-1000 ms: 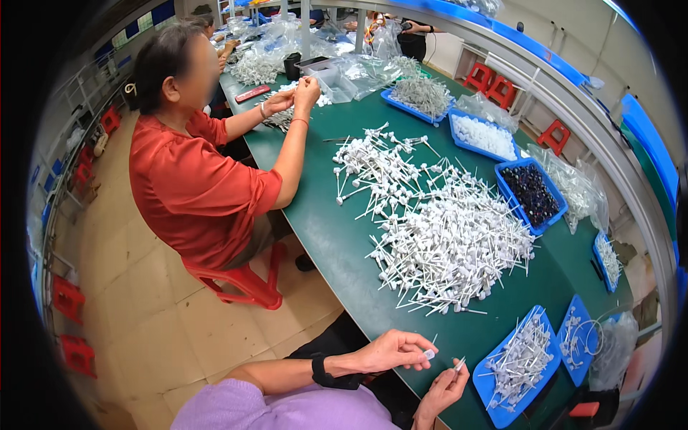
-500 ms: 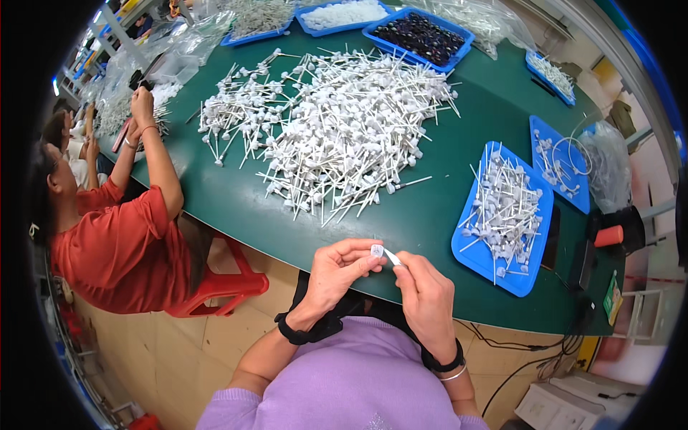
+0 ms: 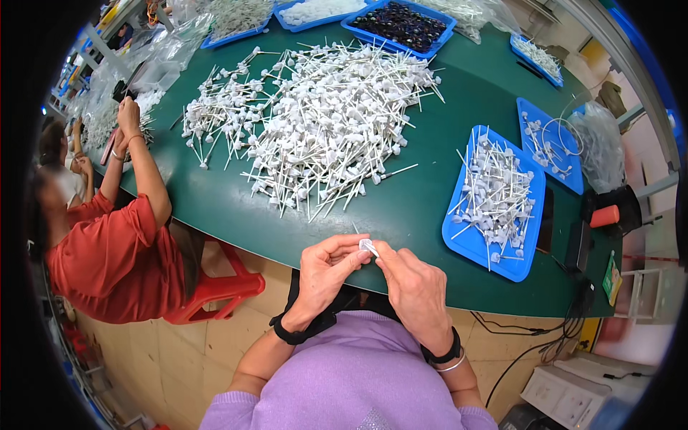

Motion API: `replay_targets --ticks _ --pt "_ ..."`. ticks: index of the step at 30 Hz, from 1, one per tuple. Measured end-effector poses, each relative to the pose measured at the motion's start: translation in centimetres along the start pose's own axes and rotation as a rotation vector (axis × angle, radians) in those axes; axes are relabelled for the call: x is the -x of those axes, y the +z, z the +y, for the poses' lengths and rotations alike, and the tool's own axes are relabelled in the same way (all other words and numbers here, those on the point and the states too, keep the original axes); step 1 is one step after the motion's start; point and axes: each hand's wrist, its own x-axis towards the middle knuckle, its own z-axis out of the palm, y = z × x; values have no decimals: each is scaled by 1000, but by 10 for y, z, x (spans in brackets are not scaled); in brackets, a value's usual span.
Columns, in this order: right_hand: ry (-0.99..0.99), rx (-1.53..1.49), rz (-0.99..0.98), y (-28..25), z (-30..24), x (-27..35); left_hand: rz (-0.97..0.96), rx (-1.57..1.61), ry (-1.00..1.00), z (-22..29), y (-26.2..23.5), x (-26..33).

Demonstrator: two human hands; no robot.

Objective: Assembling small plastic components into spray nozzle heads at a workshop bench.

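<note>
Green table (image 3: pixel 430 208) surface was seen curving across the view, its near edge just above the two hands. A small white plastic piece (image 3: pixel 368 247) was pinched between the fingertips of the left hand (image 3: pixel 326 272) and the right hand (image 3: pixel 416 290), held at the table edge. To the right, a blue tray (image 3: pixel 469 244) of white stemmed parts was laid. Beyond, a large heap of white stemmed parts (image 3: pixel 322 122) was spread. Farther off, a tray of dark pieces (image 3: pixel 401 23) was placed. At left, a person in a red shirt (image 3: pixel 107 258) was seated.
</note>
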Motion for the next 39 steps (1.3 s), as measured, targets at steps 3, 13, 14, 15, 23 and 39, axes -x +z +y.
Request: replay_targets --ticks 3,13,14,15,23,39 --pt "-7 9 -2 0 0 -1 5 -9 22 0 0 1" --pt "-5 1 -12 1 1 -1 9 -36 47 -2 2 0" --pt "-4 0 -13 1 1 -1 8 -37 50 -2 2 0" --pt "-5 -3 -13 0 1 -1 10 -42 51 -3 3 1" --pt "-9 -6 -23 1 4 0 26 -82 62 -6 2 1" --pt "102 -365 -168 -4 17 -8 59 -157 58 -6 2 2"
